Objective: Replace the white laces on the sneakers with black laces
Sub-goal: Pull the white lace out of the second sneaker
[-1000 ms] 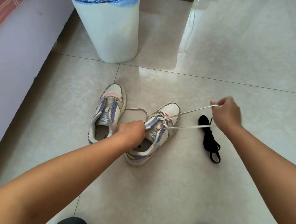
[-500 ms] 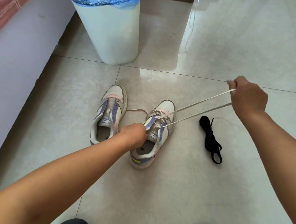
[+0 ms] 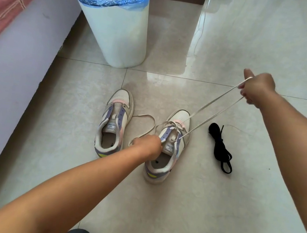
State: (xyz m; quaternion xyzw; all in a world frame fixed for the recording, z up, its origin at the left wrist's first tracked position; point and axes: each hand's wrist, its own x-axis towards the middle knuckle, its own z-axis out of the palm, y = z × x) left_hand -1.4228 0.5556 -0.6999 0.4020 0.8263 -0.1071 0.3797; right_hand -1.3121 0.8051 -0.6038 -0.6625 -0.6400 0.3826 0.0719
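Step in hand: unlacing the right sneaker (image 3: 170, 145); the black laces are not yet in use.
Left hand (image 3: 149, 146): curled on the near left edge of the right sneaker's opening, gripping it against the floor (image 3: 195, 203).
Right hand (image 3: 257, 88): fist closed round the white lace (image 3: 207, 113), raised far and right of the shoe.
White lace: two taut strands run from the shoe's eyelets up and right to the right hand; a slack loop lies on the floor between the two shoes.
Left sneaker (image 3: 114, 122): appears already without a lace; toe points far.
Black laces (image 3: 220, 147): bundled on the floor just right of the right sneaker, long axis near to far.
Key relation: the pull line runs from the eyelets far-right; the right hand is nearer the black laces, which lie below and near of it.
Judgement: more pulling is likely needed, since the lower eyelets are laced.
Bin (image 3: 114, 17): far left, blue liner, well apart.
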